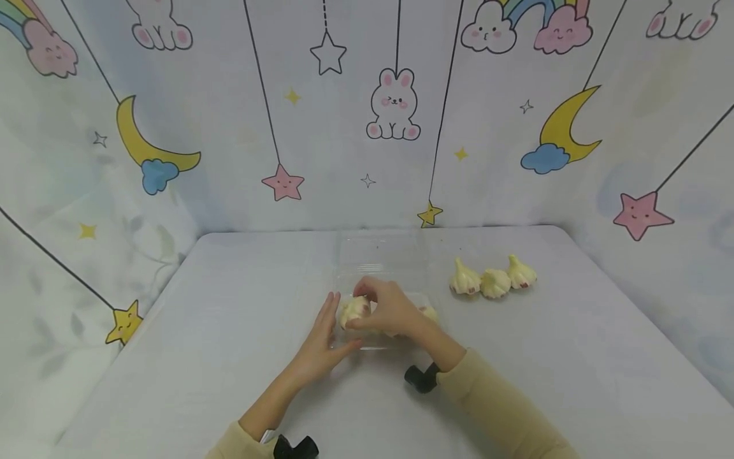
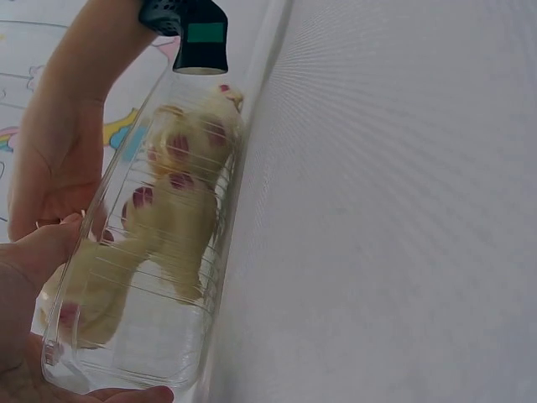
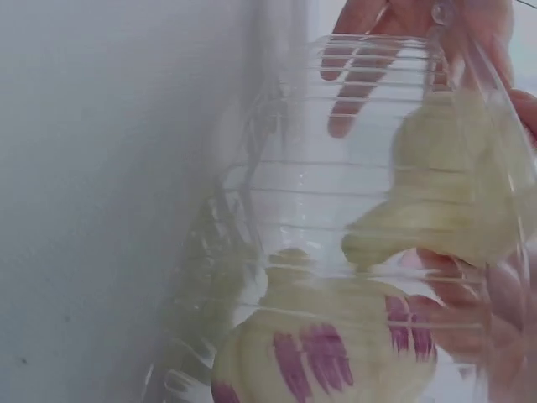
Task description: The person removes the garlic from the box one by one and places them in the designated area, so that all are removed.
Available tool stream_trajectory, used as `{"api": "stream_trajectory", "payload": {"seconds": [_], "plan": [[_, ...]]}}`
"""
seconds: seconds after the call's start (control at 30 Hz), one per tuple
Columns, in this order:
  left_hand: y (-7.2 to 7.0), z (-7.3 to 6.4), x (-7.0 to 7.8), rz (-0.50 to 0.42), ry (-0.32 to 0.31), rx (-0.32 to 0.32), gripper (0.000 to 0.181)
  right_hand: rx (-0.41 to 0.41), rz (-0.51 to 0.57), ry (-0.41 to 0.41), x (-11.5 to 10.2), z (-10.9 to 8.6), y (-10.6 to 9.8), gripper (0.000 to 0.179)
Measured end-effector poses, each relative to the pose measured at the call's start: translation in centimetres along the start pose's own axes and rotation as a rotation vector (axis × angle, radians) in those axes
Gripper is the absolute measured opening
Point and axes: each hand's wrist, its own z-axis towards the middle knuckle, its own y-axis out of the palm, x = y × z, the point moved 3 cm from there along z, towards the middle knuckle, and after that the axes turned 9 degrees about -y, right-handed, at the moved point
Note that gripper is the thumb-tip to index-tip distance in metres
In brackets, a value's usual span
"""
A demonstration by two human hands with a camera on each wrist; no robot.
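Note:
A clear plastic container (image 1: 375,348) sits in the middle of the table, its clear lid (image 1: 381,255) folded back behind it. With thumb and fingers, my right hand (image 1: 395,310) grips a garlic bulb (image 1: 352,311) at the container's left end. My left hand (image 1: 322,341) touches that same end, fingers straight along the side and thumb at the front. Through the ribbed wall in the left wrist view, several garlic bulbs (image 2: 189,214) with purple patches show inside. The right hand and forearm hide part of them in the head view.
Three more garlic bulbs (image 1: 496,284) stand in a row on the white table (image 1: 241,287), right of the container. A cloth backdrop (image 1: 344,140) with cartoon drawings rises behind and at both sides. Black wrist devices (image 1: 421,378) sit at both wrists.

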Motion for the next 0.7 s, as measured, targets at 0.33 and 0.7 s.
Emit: {"api": "stream_trajectory", "payload": {"seconds": [0.33,0.7], "plan": [[0.3,0.7,-1.7,0.016,-0.029,-0.012,0.093,0.119,0.085,0.025,-0.3,-0.4,-0.9,0.046],[0.3,0.8,-1.6,0.044,-0.015,0.004,0.094,0.197,0.072,-0.018,0.3,-0.8,-2.2,0.049]]}}
